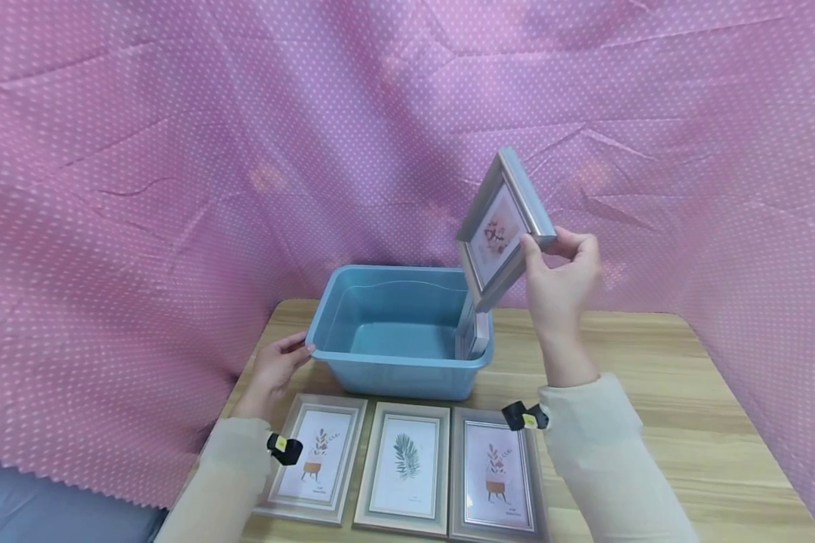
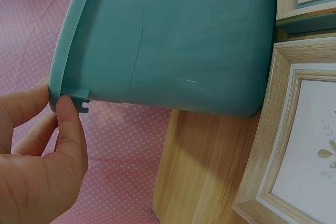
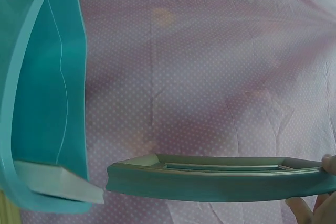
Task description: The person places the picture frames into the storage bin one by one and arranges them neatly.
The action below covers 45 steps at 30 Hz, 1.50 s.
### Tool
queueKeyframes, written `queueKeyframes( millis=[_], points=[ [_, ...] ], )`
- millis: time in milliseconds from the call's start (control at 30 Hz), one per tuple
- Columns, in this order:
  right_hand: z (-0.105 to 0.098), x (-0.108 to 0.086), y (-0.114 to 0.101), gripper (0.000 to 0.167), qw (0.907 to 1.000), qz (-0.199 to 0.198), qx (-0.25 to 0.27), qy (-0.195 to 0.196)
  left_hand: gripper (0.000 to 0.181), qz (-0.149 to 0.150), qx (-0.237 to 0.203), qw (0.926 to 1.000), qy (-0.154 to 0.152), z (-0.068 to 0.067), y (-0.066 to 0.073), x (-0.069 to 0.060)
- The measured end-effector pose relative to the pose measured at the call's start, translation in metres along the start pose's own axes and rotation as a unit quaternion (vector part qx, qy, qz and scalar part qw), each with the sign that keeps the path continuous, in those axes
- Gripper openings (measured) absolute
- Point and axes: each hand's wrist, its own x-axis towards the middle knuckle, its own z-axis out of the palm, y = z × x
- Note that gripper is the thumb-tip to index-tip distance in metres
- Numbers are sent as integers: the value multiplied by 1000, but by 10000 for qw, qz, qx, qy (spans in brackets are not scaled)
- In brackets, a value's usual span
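My right hand (image 1: 565, 283) pinches a picture frame (image 1: 499, 230) by its lower right edge, holding it tilted in the air above the right end of a blue plastic basin (image 1: 401, 375). In the right wrist view the held frame (image 3: 220, 184) shows edge-on, apart from the basin. My left hand (image 1: 276, 369) pinches the basin's rim at its left end; in the left wrist view, thumb and fingers (image 2: 71, 129) close on that rim. Inside the basin, another frame (image 1: 475, 335) stands on edge against the right wall, partly hidden by the held one.
Three picture frames lie face up in a row before the basin: a left one (image 1: 315, 456), a middle leaf print (image 1: 404, 467) and a right one (image 1: 496, 475). The wooden table (image 1: 652, 392) extends to the right. A pink dotted cloth (image 1: 380, 136) hangs behind.
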Motion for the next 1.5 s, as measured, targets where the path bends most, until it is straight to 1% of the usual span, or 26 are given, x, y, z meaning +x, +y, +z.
queueKeyframes(
  millis=[167,333,533,633,800,1033,1300,1500],
  points=[
    [10,-9,3,38,9996,-62,284,21,47,-5,18,10000,7,0,0,0],
    [19,-21,8,36,9993,-158,344,-44,48,11,-84,10000,5,0,-1,-1],
    [29,-37,17,36,9996,-167,237,-51,48,5,-150,9999,-16,0,-2,-1],
    [34,-44,22,34,9995,-259,190,-45,48,17,-146,9999,-14,0,0,-2],
    [41,-56,33,33,9994,-297,139,-105,48,38,-190,9998,-11,0,0,-2],
    [49,-71,48,33,9998,-148,57,-107,49,75,-331,9994,-11,1,-1,-1],
    [56,-82,62,32,9999,-52,-5,-137,48,104,-215,9997,-18,2,-1,4],
    [62,-91,72,32,9996,-84,-248,-126,47,68,-27,10000,0,3,0,6]
  ],
)
